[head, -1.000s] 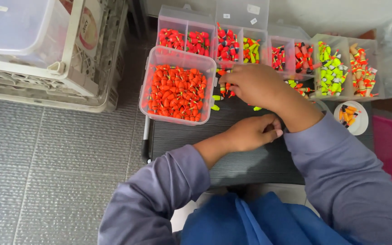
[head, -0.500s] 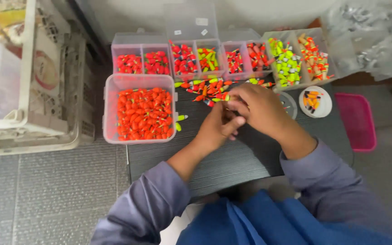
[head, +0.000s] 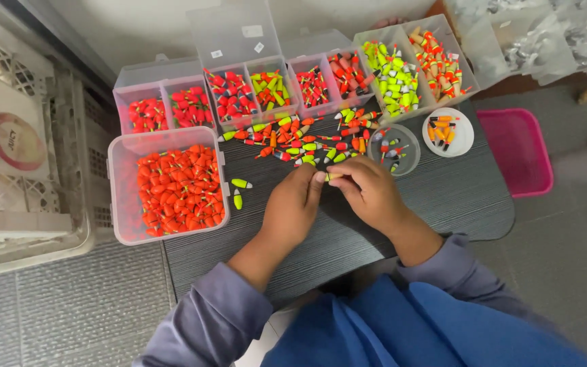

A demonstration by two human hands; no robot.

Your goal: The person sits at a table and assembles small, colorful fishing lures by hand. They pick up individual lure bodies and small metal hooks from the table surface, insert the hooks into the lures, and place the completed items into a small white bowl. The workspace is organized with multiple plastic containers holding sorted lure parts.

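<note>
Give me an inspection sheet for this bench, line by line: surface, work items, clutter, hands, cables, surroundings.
Surface: dark ribbed table.
Work items: small yellow-green float pinched between both hands; loose pile of floats just beyond.
Clutter: clear tub of orange floats, divided clear boxes, two stray floats, two small round dishes.
Hands: left hand and right hand meet at the float.
Cables: nothing seen.
Surroundings: pink tray, white crate, grey tiled floor.
</note>
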